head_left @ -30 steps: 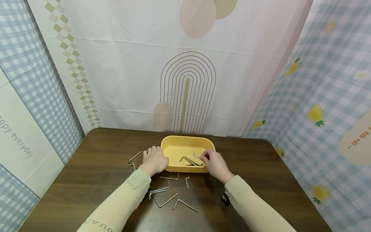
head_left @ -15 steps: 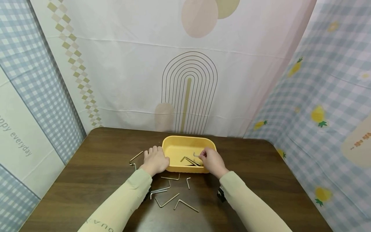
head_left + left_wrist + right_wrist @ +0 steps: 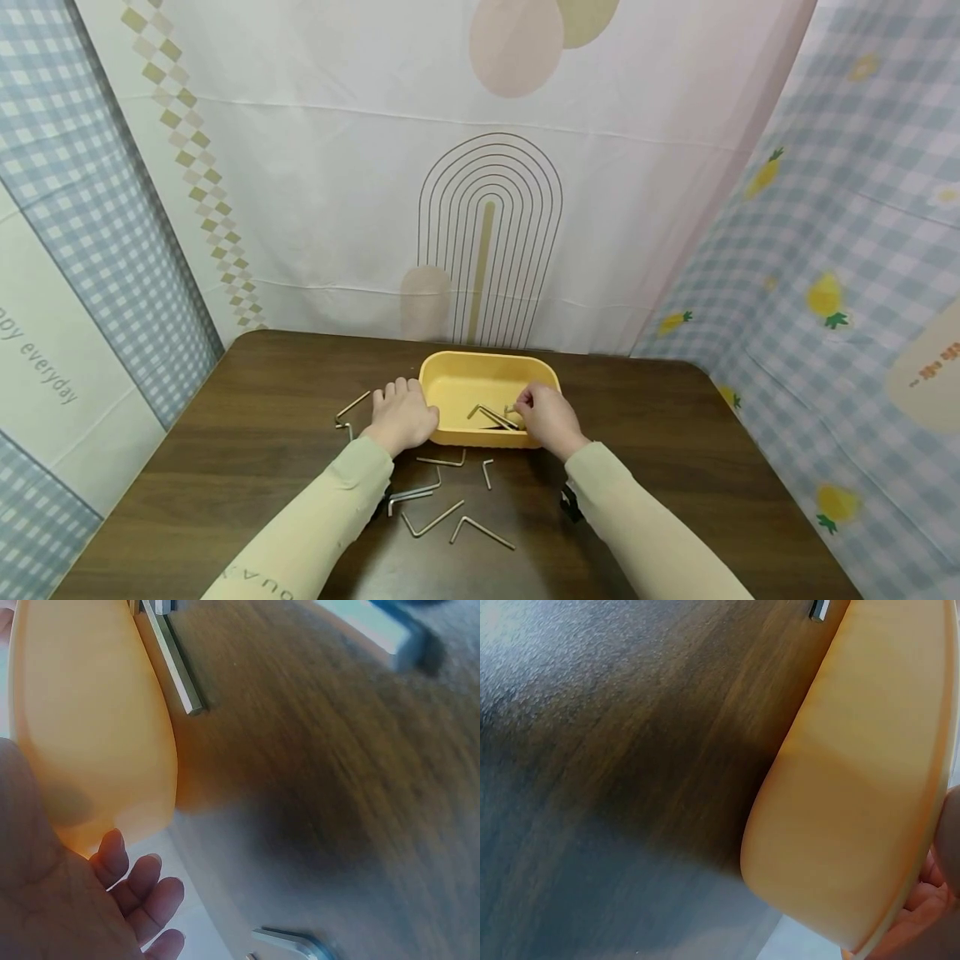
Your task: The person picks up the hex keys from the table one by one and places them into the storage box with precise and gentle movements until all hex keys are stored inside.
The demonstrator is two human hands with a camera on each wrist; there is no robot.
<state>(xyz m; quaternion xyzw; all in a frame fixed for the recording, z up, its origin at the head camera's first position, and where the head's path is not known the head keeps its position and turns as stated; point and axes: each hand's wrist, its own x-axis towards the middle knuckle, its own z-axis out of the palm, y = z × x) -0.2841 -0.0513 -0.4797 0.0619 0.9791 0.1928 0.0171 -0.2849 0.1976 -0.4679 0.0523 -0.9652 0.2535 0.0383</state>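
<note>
A yellow bin [image 3: 487, 357] stands toward the back of the table. My left hand [image 3: 402, 415] rests at its left end; in the left wrist view relaxed fingers [image 3: 159, 904] lie against the outer wall. My right hand [image 3: 551, 417] reaches over the front right corner of the bin. Its thumb and fingertips pinch a small hex key [image 3: 510, 409] inside, mostly hidden by the hand. Several other hex keys [image 3: 492, 414], some brassy and one black, lie on the bin floor. The right wrist view shows only the outer bin wall [image 3: 840, 787] and part of the curled fingers.
Several loose L-shaped hex keys lie on the dark wood table [image 3: 277, 433] in front of the bin, among them one brassy key [image 3: 483, 532] and one silver key [image 3: 411, 495]. More lie left of my left hand, including a long key [image 3: 352, 405].
The small hex key in my right hand has turned and dropped slightly toward the keys on the bin floor. My right forearm has shifted a little left. The left hand stays in place.
</note>
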